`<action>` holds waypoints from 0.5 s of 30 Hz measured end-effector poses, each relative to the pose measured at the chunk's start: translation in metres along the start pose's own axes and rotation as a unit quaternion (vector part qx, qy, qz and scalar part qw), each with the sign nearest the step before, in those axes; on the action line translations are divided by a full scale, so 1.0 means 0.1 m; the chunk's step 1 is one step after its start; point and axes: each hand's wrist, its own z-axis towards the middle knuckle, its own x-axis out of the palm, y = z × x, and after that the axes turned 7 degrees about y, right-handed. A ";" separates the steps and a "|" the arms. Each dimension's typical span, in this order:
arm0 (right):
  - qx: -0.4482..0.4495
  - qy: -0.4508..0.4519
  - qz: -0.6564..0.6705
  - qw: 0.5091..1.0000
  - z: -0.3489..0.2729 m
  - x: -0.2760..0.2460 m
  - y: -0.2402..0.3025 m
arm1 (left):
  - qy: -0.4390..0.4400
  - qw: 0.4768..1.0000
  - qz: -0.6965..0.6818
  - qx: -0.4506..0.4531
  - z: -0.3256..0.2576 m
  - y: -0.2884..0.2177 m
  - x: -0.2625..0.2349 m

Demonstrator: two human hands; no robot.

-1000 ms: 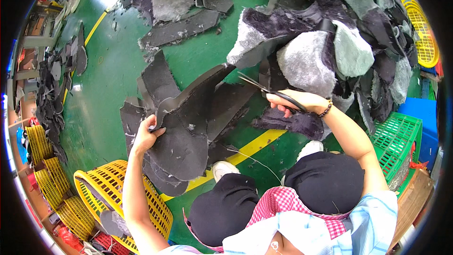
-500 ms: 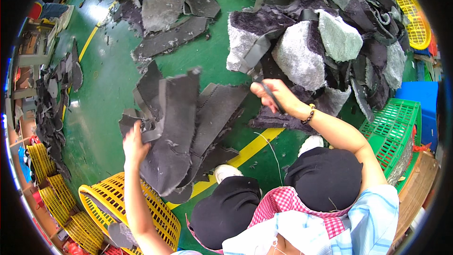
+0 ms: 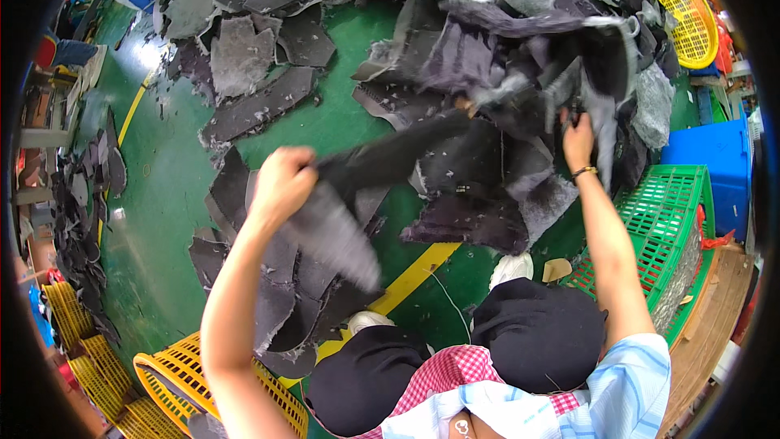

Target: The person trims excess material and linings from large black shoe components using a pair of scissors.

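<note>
My left hand (image 3: 284, 183) is closed on a piece of grey-black carpet-like fabric (image 3: 333, 236), raised above a stack of dark cut pieces (image 3: 276, 301). The piece is smeared by motion, and a dark strip of it stretches towards the pile on the right. My right hand (image 3: 578, 146) is closed at that pile of plush grey and dark fabric pieces (image 3: 479, 162). Its fingers are round the dark handle of what look like scissors (image 3: 574, 107), blades hidden among the fabric. Blurred fabric (image 3: 601, 41) stands lifted just beyond the right hand.
Yellow baskets stand at lower left (image 3: 280, 394) and upper right (image 3: 670, 8). A green crate (image 3: 650, 219) and a blue bin (image 3: 707, 171) are at my right. More fabric pieces (image 3: 244, 45) lie on the green floor ahead. My knees (image 3: 536, 333) are close to the work.
My left hand has lifted from the near stack with a fabric piece and moved right. My right hand, holding the scissors, has moved right into the pile, and fabric there has shifted. The view has moved slightly.
</note>
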 end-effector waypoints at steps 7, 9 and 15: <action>-0.081 0.069 0.116 0.987 -0.13 -0.29 0.29 | 0.107 0.920 -0.148 -0.346 -1.81 1.08 -0.29; -0.087 0.221 0.259 0.936 -0.43 -0.23 0.81 | 0.079 0.945 -0.051 -0.314 -2.08 1.51 0.11; 0.062 0.780 0.293 0.549 -1.33 -0.55 1.97 | 0.062 0.948 -0.030 -0.310 -2.09 1.64 0.31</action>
